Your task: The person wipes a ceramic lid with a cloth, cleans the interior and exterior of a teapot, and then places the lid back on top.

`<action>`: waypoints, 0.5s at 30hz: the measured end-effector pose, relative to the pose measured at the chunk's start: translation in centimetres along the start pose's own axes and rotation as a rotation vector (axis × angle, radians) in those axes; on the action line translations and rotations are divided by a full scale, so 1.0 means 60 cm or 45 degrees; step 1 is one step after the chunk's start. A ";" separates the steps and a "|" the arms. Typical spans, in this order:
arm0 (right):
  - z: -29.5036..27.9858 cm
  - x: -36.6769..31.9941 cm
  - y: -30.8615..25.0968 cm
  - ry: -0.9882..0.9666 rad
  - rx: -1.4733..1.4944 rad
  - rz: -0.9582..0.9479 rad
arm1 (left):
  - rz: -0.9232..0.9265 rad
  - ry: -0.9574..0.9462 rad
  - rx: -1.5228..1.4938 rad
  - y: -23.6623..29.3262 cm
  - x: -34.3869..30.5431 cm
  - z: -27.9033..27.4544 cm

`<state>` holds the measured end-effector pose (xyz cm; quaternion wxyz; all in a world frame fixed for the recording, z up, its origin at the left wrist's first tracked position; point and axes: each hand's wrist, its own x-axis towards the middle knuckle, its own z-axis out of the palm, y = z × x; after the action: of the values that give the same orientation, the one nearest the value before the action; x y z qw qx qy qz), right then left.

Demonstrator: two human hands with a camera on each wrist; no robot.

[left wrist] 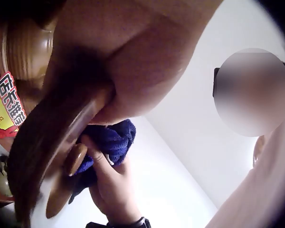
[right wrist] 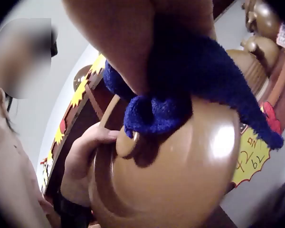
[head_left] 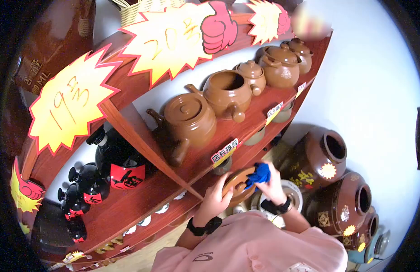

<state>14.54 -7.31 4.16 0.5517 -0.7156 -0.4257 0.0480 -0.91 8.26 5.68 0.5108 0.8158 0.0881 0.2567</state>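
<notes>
A round brown glazed lid (head_left: 239, 187) with a small knob is held in front of the pink shirt. The left hand (head_left: 215, 197) grips its rim, thumb over the top face. In the right hand (head_left: 274, 185) a blue cloth (head_left: 259, 174) is bunched against the lid. The right wrist view shows the cloth (right wrist: 156, 111) beside the knob (right wrist: 127, 145) on the lid's shiny face (right wrist: 175, 175), with the left thumb near the knob. In the left wrist view the lid (left wrist: 52, 147) is seen nearly edge-on, the right hand (left wrist: 109, 180) behind it.
Brown pots (head_left: 189, 118) with handles and lids line the red wooden shelf (head_left: 259, 118). Black bottles (head_left: 121, 156) stand at the left. Large brown jars (head_left: 339, 204) are at the right. Starburst price signs (head_left: 74, 99) hang along the shelf's top edge.
</notes>
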 end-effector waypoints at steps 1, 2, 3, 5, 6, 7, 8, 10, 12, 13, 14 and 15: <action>0.006 -0.006 0.002 0.062 0.010 0.008 | 0.012 -0.027 -0.017 0.003 0.003 -0.003; 0.008 -0.012 0.009 0.082 0.015 -0.036 | 0.026 -0.053 -0.033 0.010 0.006 -0.009; 0.008 -0.015 0.008 0.067 0.000 -0.062 | 0.036 -0.080 -0.047 0.012 0.007 -0.013; 0.009 -0.024 0.009 0.044 -0.168 -0.150 | 0.040 -0.142 -0.034 0.000 0.007 -0.013; 0.007 -0.022 0.001 -0.029 -0.242 -0.213 | 0.063 -0.174 0.024 -0.004 0.009 -0.014; 0.005 -0.022 -0.012 -0.102 -0.312 -0.272 | 0.083 -0.206 0.084 -0.006 0.010 -0.012; 0.004 -0.024 -0.028 -0.191 -0.385 -0.259 | 0.055 -0.263 0.088 -0.008 0.014 -0.008; 0.004 -0.022 -0.044 -0.335 -0.484 -0.342 | 0.008 -0.343 0.198 -0.007 0.018 -0.003; 0.005 -0.017 -0.044 -0.363 -0.539 -0.405 | -0.046 -0.382 0.205 -0.003 0.026 -0.003; 0.006 -0.014 -0.044 -0.351 -0.523 -0.394 | -0.022 -0.328 0.203 -0.006 0.026 0.000; 0.005 -0.010 -0.044 -0.341 -0.508 -0.384 | 0.001 -0.271 0.201 -0.012 0.023 0.006; 0.005 -0.006 -0.044 -0.317 -0.495 -0.398 | 0.023 -0.213 0.198 -0.017 0.020 0.012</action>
<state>12.70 -7.25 6.11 0.3481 -0.7223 -0.5967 -0.0329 0.60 8.68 4.94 0.4491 0.8724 0.0575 0.1845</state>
